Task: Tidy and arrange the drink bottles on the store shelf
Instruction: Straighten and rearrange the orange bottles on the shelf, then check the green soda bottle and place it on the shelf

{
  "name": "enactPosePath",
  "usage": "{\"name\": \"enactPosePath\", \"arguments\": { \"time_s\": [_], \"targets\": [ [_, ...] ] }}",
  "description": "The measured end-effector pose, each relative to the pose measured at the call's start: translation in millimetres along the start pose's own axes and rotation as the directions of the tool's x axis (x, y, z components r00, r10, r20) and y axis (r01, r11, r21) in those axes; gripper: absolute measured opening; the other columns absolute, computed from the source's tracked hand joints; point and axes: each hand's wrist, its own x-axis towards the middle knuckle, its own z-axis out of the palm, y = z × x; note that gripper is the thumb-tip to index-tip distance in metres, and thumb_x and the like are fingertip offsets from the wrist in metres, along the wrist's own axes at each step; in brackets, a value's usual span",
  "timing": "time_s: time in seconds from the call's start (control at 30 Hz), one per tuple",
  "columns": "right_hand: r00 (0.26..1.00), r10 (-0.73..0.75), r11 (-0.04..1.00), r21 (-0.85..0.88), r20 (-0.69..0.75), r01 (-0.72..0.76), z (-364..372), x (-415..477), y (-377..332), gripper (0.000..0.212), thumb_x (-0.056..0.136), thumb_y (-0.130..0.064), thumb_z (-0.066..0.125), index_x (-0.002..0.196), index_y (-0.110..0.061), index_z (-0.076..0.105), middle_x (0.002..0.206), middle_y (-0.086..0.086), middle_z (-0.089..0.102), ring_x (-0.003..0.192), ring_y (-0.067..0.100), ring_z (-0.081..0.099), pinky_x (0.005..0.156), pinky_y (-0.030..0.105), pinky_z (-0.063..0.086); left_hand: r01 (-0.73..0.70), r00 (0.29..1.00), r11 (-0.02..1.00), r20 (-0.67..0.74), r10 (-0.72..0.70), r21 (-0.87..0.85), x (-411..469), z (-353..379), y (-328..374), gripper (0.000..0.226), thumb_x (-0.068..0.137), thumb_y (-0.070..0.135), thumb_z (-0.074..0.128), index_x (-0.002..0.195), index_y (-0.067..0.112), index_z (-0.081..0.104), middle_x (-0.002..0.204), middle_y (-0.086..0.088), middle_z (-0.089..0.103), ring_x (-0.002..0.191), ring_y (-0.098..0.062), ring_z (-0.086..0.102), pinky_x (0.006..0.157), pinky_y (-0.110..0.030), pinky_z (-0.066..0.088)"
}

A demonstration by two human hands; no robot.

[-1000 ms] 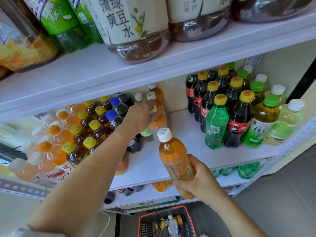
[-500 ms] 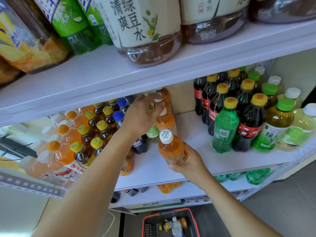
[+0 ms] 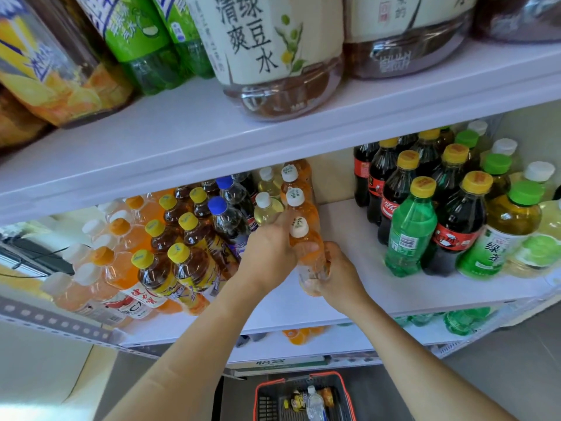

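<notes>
Since a second ago both hands have closed in, and the orange bottle [image 3: 306, 259] has come up onto the shelf [image 3: 349, 294]. It stands upright at the front of its white-capped row [image 3: 299, 205]. My right hand [image 3: 337, 275] curls its fingers [image 3: 311, 283] round the base from the right. My left hand [image 3: 267, 253] holds the bottle's left side, thumb across. I judge a straight push rearward will seat it.

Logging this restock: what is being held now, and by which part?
An orange drink bottle: right hand grips its base, left hand holds its middle.
</notes>
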Motion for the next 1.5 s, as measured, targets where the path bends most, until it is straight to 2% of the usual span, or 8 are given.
{"name": "enactPosePath", "arguments": {
  "time_s": [0.4, 0.53, 0.67, 0.87, 1.0, 1.13, 1.3, 1.5],
  "targets": [
    [0.993, -0.11, 0.967, -0.234, -0.038, 0.098, -34, -29, -10, 0.049, 0.089, -0.021, 0.063, 0.134, -0.023, 0.045, 0.114, -0.001, 0.061, 0.103, 0.019, 0.06, 0.083, 0.035, 0.051, 0.095, 0.993, 0.986, -0.087, -0.083, 0.14, -10, 3, 10, 0.064, 0.083, 0.047, 0.071, 0.134, 0.014, 0.049, 0.118, -0.011, 0.057, 0.106, -0.034, 0.057, 0.079, -0.045, 0.051],
    [0.961, -0.134, 0.979, -0.185, -0.241, 0.09, -70, -55, -7, 0.037, 0.089, -0.006, 0.06, 0.123, -0.022, 0.057, 0.102, -0.008, 0.063, 0.088, 0.009, 0.062, 0.075, 0.022, 0.051, -0.129, 0.929, 0.956, -0.306, 0.209, 0.263, -10, 4, 34, 0.035, 0.083, 0.022, 0.073, 0.112, 0.004, 0.065, 0.096, -0.016, 0.056, 0.083, -0.037, 0.057, 0.062, -0.042, 0.051],
    [0.896, -0.179, 0.973, -0.205, -0.406, 0.102, -103, -77, -2, 0.032, 0.087, 0.004, 0.06, 0.112, -0.015, 0.065, 0.096, -0.005, 0.067, 0.085, 0.011, 0.063, 0.067, 0.007, 0.043, -0.391, 0.893, 0.915, -0.198, 0.403, 0.101, 12, 13, 81, 0.031, 0.091, 0.024, 0.054, 0.115, 0.01, 0.068, 0.1, -0.013, 0.061, 0.084, -0.034, 0.062, 0.064, -0.039, 0.054],
    [0.871, -0.132, 0.988, -0.137, -0.473, 0.076, -121, -94, 8, 0.034, 0.089, 0.002, 0.06, 0.117, -0.016, 0.063, 0.105, -0.001, 0.065, 0.096, 0.014, 0.062, 0.072, 0.013, 0.045, -0.364, 0.93, 0.922, 0.115, 0.35, 0.137, 60, 51, 135, 0.06, 0.099, 0.038, 0.05, 0.153, 0.022, 0.029, 0.138, -0.01, 0.046, 0.124, -0.033, 0.047, 0.096, -0.046, 0.046],
    [0.884, -0.075, 0.997, -0.06, -0.462, 0.054, -122, -100, 15, 0.038, 0.09, -0.003, 0.062, 0.122, -0.023, 0.057, 0.114, -0.005, 0.061, 0.106, 0.009, 0.059, 0.076, 0.02, 0.051, -0.367, 0.927, 0.925, 0.116, 0.356, 0.096, 61, 58, 136, 0.041, 0.098, 0.036, 0.054, 0.133, 0.015, 0.044, 0.12, -0.012, 0.055, 0.103, -0.037, 0.058, 0.079, -0.044, 0.048],
    [0.934, 0.054, 0.997, 0.066, -0.354, -0.032, -123, -101, 17, 0.042, 0.092, -0.014, 0.064, 0.12, -0.04, 0.048, 0.121, -0.014, 0.053, 0.108, 0.002, 0.056, 0.071, 0.008, 0.046, -0.413, 0.91, 0.88, 0.063, 0.41, 0.236, 34, 48, 116, 0.037, 0.097, 0.05, 0.048, 0.112, 0.015, 0.046, 0.083, -0.002, 0.057, 0.074, -0.035, 0.063, 0.055, -0.036, 0.042],
    [0.954, 0.293, 0.831, 0.509, -0.059, -0.224, -121, -106, 11, 0.035, 0.088, -0.038, 0.063, 0.118, -0.05, 0.052, 0.129, -0.015, 0.052, 0.108, -0.007, 0.053, 0.09, 0.031, 0.049, -0.239, 0.962, 0.957, -0.09, 0.256, 0.168, -6, 16, 95, 0.044, 0.095, 0.057, 0.045, 0.097, 0.014, 0.051, 0.065, -0.003, 0.058, 0.064, -0.035, 0.062, 0.054, -0.041, 0.05],
    [0.9, 0.131, 0.539, 0.732, 0.415, -0.416, -111, -129, 9, 0.059, 0.074, -0.044, 0.081, 0.125, -0.02, 0.063, 0.13, 0.021, 0.06, 0.113, 0.04, 0.062, 0.078, 0.045, 0.057, -0.071, 0.936, 0.959, -0.35, -0.03, -0.273, -49, -33, 73, 0.035, 0.086, 0.06, 0.048, 0.082, 0.027, 0.057, 0.06, -0.002, 0.055, 0.053, -0.018, 0.053, 0.051, -0.039, 0.047]
  ]
}}
